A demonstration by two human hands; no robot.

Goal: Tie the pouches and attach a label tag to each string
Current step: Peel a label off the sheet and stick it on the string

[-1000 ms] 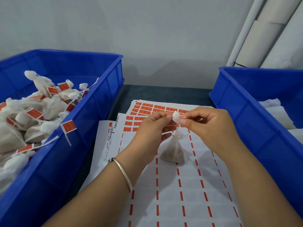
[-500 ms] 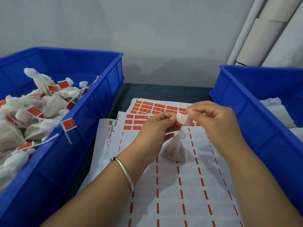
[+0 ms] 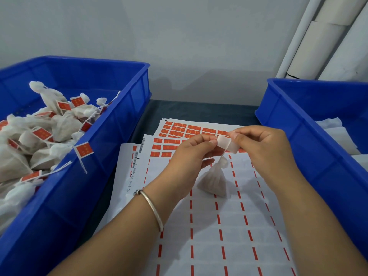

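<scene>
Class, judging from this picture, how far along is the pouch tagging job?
Done: tagged pouches piled in the left bin. In hand: both hands, left and right, pinch a label at the string of one tied pouch. Left: white material in the right bin, apparently untagged.

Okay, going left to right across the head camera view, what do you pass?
Left blue bin of tagged pouches → left hand → label tag above the pouch → right hand → right blue bin.
</scene>
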